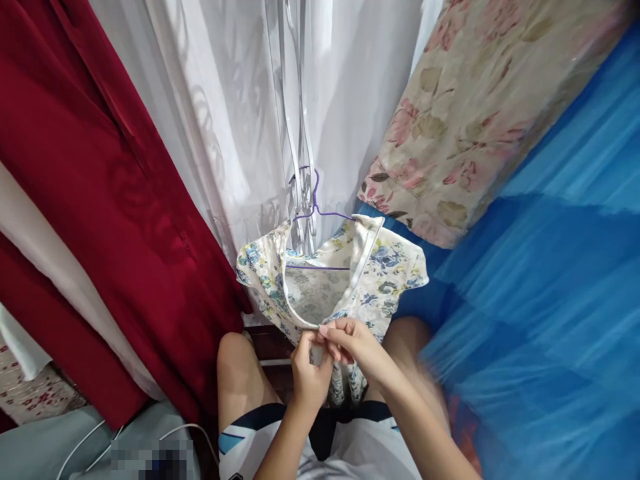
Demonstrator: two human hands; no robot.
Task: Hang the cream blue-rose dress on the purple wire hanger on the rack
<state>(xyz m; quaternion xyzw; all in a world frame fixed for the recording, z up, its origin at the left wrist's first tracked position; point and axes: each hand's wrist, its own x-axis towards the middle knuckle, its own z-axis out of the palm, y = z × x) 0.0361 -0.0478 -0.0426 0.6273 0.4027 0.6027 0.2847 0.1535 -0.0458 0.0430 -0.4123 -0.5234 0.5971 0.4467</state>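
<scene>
A white blouse with blue and yellow flowers point(383, 267) hangs before me on a purple wire hanger point(316, 200). Its neckline gapes open, and the hanger's lower bar shows inside. At the bottom of the neckline, my left hand point(310, 367) pinches the blouse's front edge. My right hand point(350, 340) grips the same edge right beside it, its fingertips touching those of the left. What lies between the fingertips is too small to make out. Below my hands, the lower part of the blouse drops between my knees, partly hidden.
White curtains point(215, 100) and a metal grille point(300, 133) stand behind the hanger. Red cloth point(115, 173) hangs on the left. A floral curtain point(450, 127) and blue sheer fabric point(550, 267) hang close on the right. A pale cable point(193, 427) lies at lower left.
</scene>
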